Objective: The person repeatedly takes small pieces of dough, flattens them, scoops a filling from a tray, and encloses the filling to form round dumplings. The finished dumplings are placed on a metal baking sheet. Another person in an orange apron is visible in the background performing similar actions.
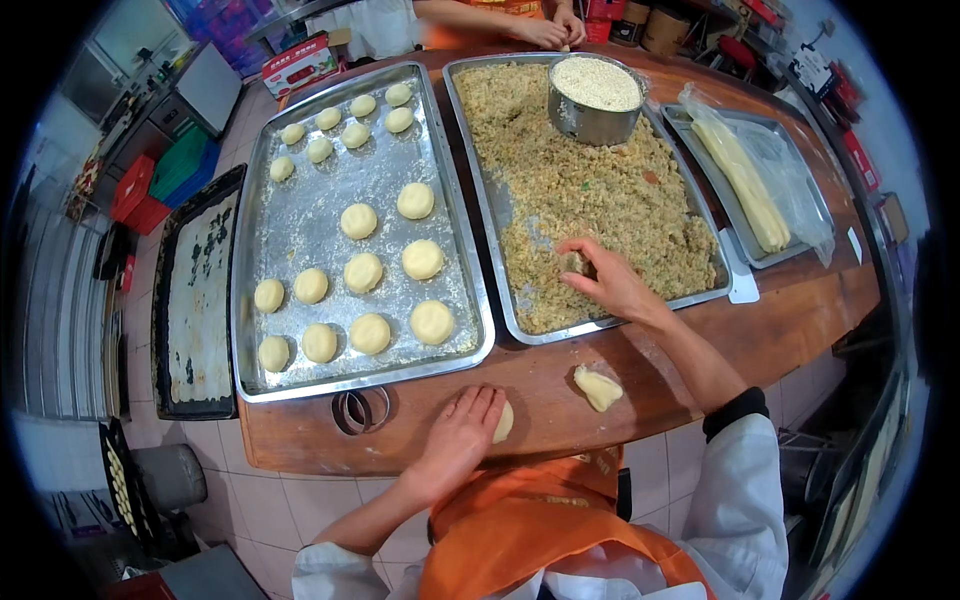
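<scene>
My left hand (469,421) lies palm down with its fingers stretched out on the wooden table's near edge. It partly covers a flattened piece of dough (505,424), whose right side shows beside the fingers. Over the near part of a metal tray of crumbly filling (600,202), my right hand (600,281) has its thumb and fingers curled around a small clump of filling (574,262). An irregular lump of dough (598,388) rests on the table between my two hands. Metal ring cutters (360,411) lie to the left of my left hand.
A metal tray (307,225) at left carries several round dough pieces. A metal tub of pale flakes (596,97) stands in the filling. Dough strips (742,180) lie under plastic film at right. Across the table are another person's hands (555,31). A dark-rimmed baking tray (199,300) sits far left.
</scene>
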